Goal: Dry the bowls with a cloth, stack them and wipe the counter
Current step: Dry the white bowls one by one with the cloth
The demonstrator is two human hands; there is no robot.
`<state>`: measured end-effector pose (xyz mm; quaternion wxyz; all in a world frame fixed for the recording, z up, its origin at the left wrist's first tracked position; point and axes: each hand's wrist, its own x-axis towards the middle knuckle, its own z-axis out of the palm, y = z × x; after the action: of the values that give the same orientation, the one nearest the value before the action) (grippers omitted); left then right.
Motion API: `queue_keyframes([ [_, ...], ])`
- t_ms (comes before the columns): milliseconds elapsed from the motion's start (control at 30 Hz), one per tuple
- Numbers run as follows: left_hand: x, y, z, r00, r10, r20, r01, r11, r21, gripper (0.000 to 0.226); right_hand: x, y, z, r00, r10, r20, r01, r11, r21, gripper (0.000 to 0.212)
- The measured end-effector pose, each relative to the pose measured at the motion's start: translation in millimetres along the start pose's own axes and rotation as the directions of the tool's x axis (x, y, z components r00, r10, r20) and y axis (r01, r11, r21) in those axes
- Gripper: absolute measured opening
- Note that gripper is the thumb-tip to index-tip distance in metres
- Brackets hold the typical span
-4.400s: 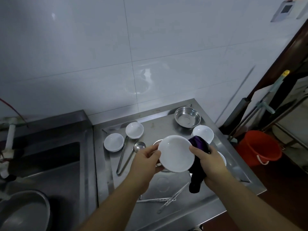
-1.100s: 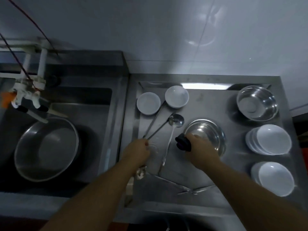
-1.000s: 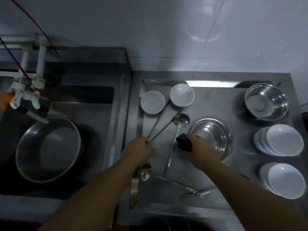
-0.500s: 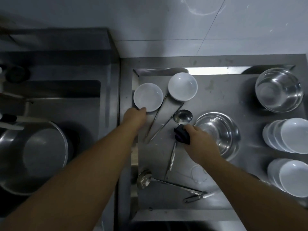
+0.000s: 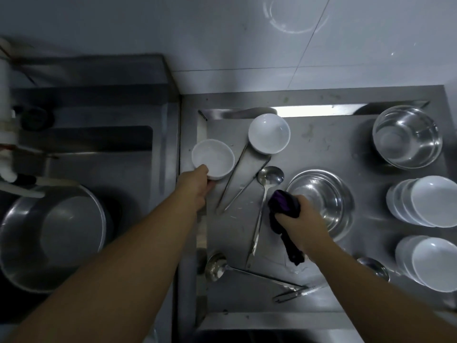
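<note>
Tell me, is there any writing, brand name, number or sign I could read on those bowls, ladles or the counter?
None: no readable text shows anywhere in this view.
White bowls: plain, no marks.
Steel bowls: only reflections, no stamp visible.
Ladles: bare metal.
Purple cloth: no label showing.
Wall tiles and counter: blank, apart from smudges and glare.

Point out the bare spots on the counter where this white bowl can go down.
The widest bare patch lies between the second white bowl and the far steel bowl, behind the middle steel bowl. A smaller one sits at the front, between the ladle and the counter lip. The right edge is crowded with bowl stacks; utensils clutter the left.
</note>
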<state>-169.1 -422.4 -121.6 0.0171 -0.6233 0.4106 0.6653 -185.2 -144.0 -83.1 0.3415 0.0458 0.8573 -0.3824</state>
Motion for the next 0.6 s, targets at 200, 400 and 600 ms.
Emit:
queue_keyframes([
  [200, -52, -16, -34, 0.999, 0.039, 0.037, -0.040, 0.998, 0.043, 0.013, -28, -29, -15, 0.960, 0.078, 0.268, -0.215, 0.820, 0.530, 0.034],
  [400, -145, -42, -46, 0.980, 0.134, 0.149, -0.119, 0.987, -0.107, 0.016, -70, -65, -50, 0.931, -0.031, 0.364, -0.229, 0.728, 0.646, 0.034],
  [600, -249, -61, -32, 0.934, 0.239, 0.267, -0.175, 0.954, -0.244, 0.030, -133, -97, -103, 0.947, -0.260, 0.188, 0.077, 0.753, 0.653, 0.017],
])
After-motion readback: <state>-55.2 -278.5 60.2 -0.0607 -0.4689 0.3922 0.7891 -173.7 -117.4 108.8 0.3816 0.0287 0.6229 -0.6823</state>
